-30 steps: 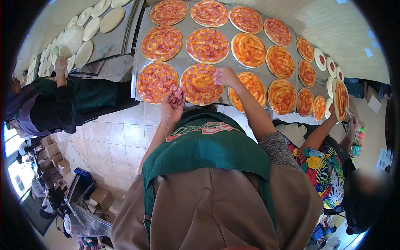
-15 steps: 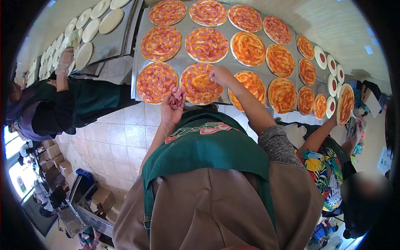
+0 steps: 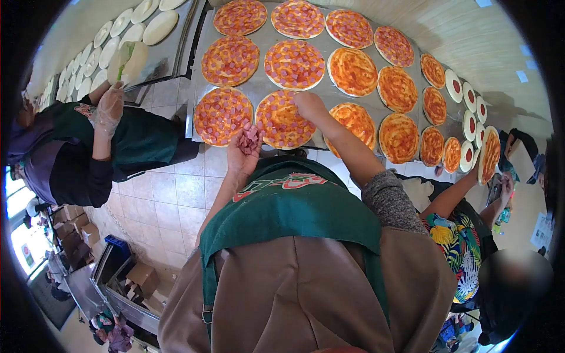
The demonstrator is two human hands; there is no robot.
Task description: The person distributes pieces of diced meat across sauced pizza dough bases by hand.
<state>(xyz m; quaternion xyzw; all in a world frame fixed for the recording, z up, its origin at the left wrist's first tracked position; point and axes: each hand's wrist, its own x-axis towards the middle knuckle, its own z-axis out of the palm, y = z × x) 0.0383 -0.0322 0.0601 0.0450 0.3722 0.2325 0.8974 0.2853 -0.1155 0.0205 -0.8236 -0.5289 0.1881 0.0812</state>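
My left hand (image 3: 240, 154) is cupped palm up around a small heap of diced ham (image 3: 251, 141), at the near edge of the metal table. My right hand (image 3: 310, 108) hovers at the upper right part of a round pizza (image 3: 282, 125) that has sauce and scattered ham cubes on it. Its fingers are bent together and face away from me, so whatever they hold is hidden. Left of that pizza lies another ham-covered pizza (image 3: 218, 115), close to my left fingertips. Under my right forearm sits a pizza (image 3: 351, 125) with sauce only.
More ham-topped pizzas (image 3: 294, 63) and sauced ones (image 3: 398, 138) stand in rows on the metal table (image 3: 346, 8). Dough rounds with red centres (image 3: 469, 125) lie far right. A gloved co-worker (image 3: 109, 112) stands left by pale dough rounds (image 3: 160, 27); another person (image 3: 450, 229) on the right holds a sauced pizza (image 3: 489, 155).
My right hand has shifted slightly over the same pizza, its fingers curling further out of sight. My left hand stays put. The left co-worker has lifted an object in the gloved hand and turned.
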